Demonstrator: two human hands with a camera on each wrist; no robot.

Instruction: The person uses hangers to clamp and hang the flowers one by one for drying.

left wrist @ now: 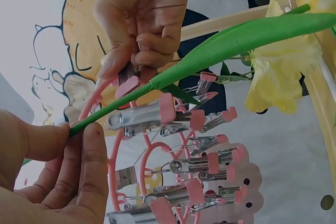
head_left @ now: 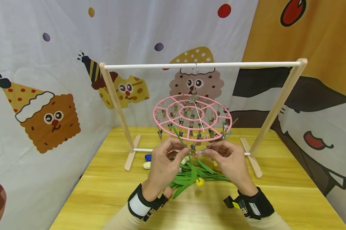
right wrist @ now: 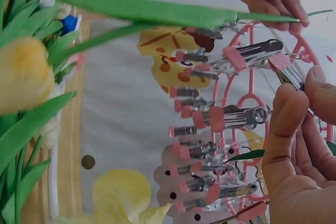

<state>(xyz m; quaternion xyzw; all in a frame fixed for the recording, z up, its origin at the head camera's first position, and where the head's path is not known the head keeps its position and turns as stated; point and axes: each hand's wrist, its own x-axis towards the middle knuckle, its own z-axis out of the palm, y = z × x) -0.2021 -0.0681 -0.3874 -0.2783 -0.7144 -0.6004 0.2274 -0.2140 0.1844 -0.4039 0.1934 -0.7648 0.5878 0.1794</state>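
My left hand [head_left: 162,164] pinches the green stem [left wrist: 123,102] of a yellow tulip between thumb and fingers. The tulip's bloom [right wrist: 23,74] points down, its long leaf [left wrist: 226,43] beside the stem. My right hand [head_left: 228,159] pinches a metal clip [right wrist: 289,72] with pink tips, at the near rim of a pink round hanger [head_left: 161,128]. The stem passes close to the clip's tips. Several more clips [left wrist: 178,166] hang from the hanger's rings. A pale yellow flower [left wrist: 283,66] hangs from the hanger near my right hand.
The hanger hooks onto a white bar [head_left: 149,66] of a wooden stand [head_left: 279,105]. Under my hands, artificial flowers with green leaves [head_left: 187,182] lie on the wooden table [head_left: 103,188]. A cartoon-printed curtain [head_left: 126,28] hangs behind.
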